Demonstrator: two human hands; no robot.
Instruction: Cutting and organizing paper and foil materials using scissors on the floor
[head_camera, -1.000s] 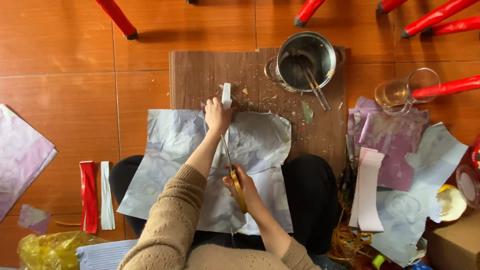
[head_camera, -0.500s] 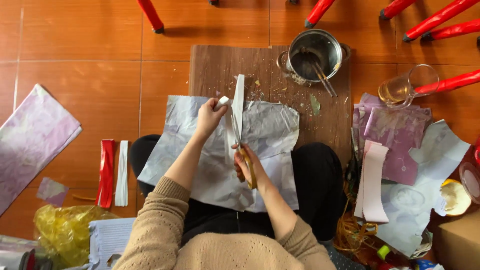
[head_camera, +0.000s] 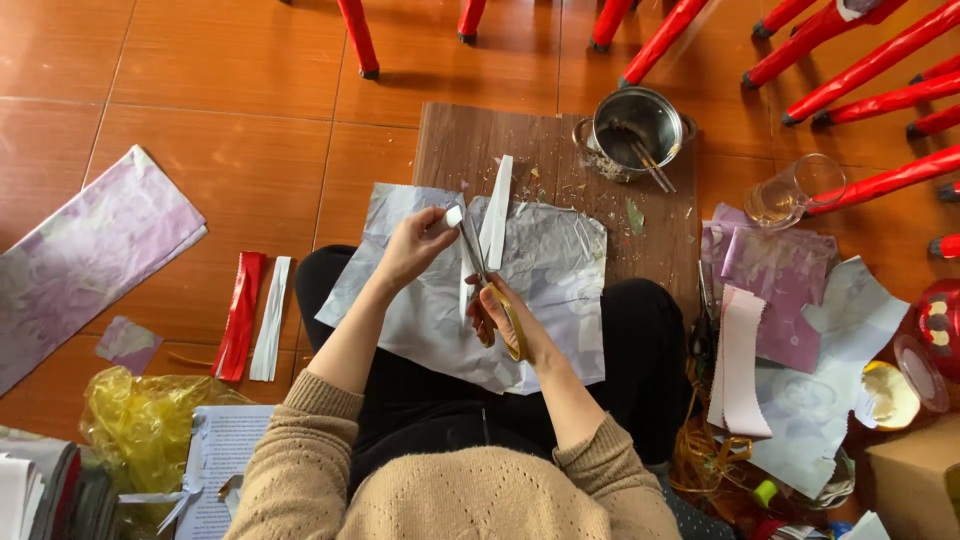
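I sit cross-legged on the floor with a crumpled silvery-lilac sheet (head_camera: 550, 260) spread over my lap. My left hand (head_camera: 415, 245) pinches the near end of a narrow white paper strip (head_camera: 496, 210) and lifts it above the sheet. My right hand (head_camera: 500, 315) grips yellow-handled scissors (head_camera: 485, 285), blades pointing up and closing on the strip just beside my left fingers. The strip's free end stands over a brown wooden board (head_camera: 480, 145).
A steel pot (head_camera: 640, 125) with sticks stands on the board, a glass cup (head_camera: 795, 190) beside it. Red chair legs (head_camera: 870, 60) line the far side. Paper scraps (head_camera: 790, 330) lie right; a red strip (head_camera: 240, 315), a white strip (head_camera: 271, 318) and a lilac sheet (head_camera: 90, 255) left.
The view has shifted, so everything sits further right. My left hand has raised the strip higher and the scissors have moved up along it.
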